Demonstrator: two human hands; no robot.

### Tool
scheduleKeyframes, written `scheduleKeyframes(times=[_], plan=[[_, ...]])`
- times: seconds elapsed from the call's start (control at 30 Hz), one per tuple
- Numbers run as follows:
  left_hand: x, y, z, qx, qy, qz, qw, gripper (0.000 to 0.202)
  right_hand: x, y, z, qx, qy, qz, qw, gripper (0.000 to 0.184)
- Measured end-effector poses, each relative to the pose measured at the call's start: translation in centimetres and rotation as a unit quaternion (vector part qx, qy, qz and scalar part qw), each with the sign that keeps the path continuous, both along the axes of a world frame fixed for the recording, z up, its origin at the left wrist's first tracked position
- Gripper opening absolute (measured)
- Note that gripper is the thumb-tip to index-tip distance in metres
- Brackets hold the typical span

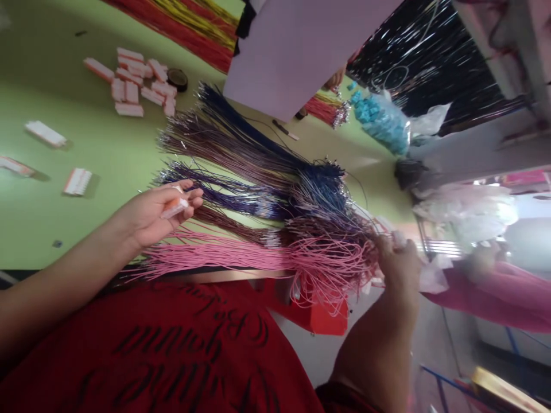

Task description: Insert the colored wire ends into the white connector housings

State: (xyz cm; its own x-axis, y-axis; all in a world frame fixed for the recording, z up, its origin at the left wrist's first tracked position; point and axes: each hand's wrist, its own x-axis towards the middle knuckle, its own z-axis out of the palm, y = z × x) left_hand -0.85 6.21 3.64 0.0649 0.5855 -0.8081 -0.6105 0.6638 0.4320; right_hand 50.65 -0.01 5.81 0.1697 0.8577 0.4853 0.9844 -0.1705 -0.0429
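My left hand [157,213] is closed in a pinch on a small white and orange connector [175,207], just above the green table [86,189]. Beside it lie bundles of thin wires: pink [241,255], brown [232,152] and dark blue [258,137], fanned out across the table. My right hand [398,265] is closed on the gathered ends of the pink and purple wires [344,252] past the table's edge. My red shirt [163,350] fills the bottom of the view.
Several white and orange connectors [138,83] lie scattered on the table's far left. Red and yellow wire bundles [193,26] lie at the top. A lilac sheet [293,46], a bag of blue parts [381,120] and another person's pink sleeve [495,292] are at right.
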Motion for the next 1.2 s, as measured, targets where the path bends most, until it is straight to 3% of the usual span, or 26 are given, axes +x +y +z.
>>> scheduleKeyframes(times=[0.07,0.13,0.17,0.23,0.27,0.3,0.4,0.47,0.53,0.6,0.63,0.77,0.8,0.83,0.9,1.03,1.13,1.2], plan=[[-0.4,-0.3,-0.1,0.001,-0.001,0.015,1.0,0.039,-0.1,-0.5,1.0,0.046,-0.022,-0.095,0.994,0.057],[-0.8,-0.6,-0.4,0.004,0.0,0.02,1.0,0.041,-2.5,-1.3,1.7,0.166,-0.039,-0.158,0.973,0.062],[-0.9,-0.7,-0.6,0.008,0.002,0.018,1.0,0.04,-4.6,-1.8,1.8,0.224,-0.048,-0.146,0.962,0.063],[-1.1,-1.0,-1.1,0.02,0.01,0.005,1.0,0.036,-10.3,-2.5,1.3,0.32,-0.036,-0.033,0.946,0.047],[-1.1,-1.2,-1.4,0.029,0.014,-0.005,0.999,0.034,-13.6,-2.5,0.8,0.306,-0.022,0.023,0.951,0.031],[-1.2,-1.3,-1.6,0.041,0.016,-0.016,0.999,0.031,-16.7,-2.2,-0.1,0.24,-0.001,0.081,0.967,0.023],[-1.4,-1.8,-2.1,0.086,0.025,-0.048,0.995,0.025,-23.6,0.0,-3.5,0.029,0.03,0.232,0.972,0.022],[-1.6,-1.9,-2.2,0.119,0.05,-0.084,0.988,0.026,-25.2,1.8,-5.7,-0.058,0.004,0.239,0.969,0.019],[-1.4,-1.9,-2.1,0.165,0.105,-0.143,0.97,0.033,-25.2,2.8,-7.3,-0.104,-0.013,0.253,0.962,0.02],[-0.8,-1.7,-2.1,0.236,0.197,-0.232,0.923,0.047,-24.4,2.9,-8.0,-0.119,-0.005,0.294,0.948,0.025],[-0.2,-1.5,-2.2,0.278,0.251,-0.293,0.879,0.053,-24.0,2.6,-8.0,-0.12,0.006,0.315,0.941,0.027],[2.3,-0.4,-2.7,0.382,0.465,-0.497,0.625,0.033,-22.8,1.6,-7.3,-0.116,0.051,0.339,0.932,0.021],[2.7,-0.2,-2.9,0.383,0.5,-0.529,0.569,0.032,-22.4,1.5,-7.1,-0.111,0.061,0.332,0.935,0.019],[3.0,-0.1,-3.1,0.382,0.525,-0.545,0.53,0.034,-22.1,1.4,-7.0,-0.102,0.071,0.32,0.939,0.019],[3.1,0.0,-3.4,0.372,0.557,-0.56,0.488,0.036,-21.1,1.6,-6.8,-0.07,0.095,0.283,0.952,0.025],[2.5,-0.3,-3.4,0.335,0.603,-0.575,0.439,0.037,-18.9,2.6,-6.8,-0.006,0.172,0.2,0.965,0.031],[2.2,-0.6,-3.1,0.312,0.612,-0.585,0.431,0.039,-18.0,3.5,-7.1,0.028,0.232,0.148,0.961,0.032],[2.2,-0.8,-3.0,0.307,0.612,-0.59,0.428,0.038,-18.2,3.8,-7.4,0.018,0.207,0.133,0.969,0.034]])
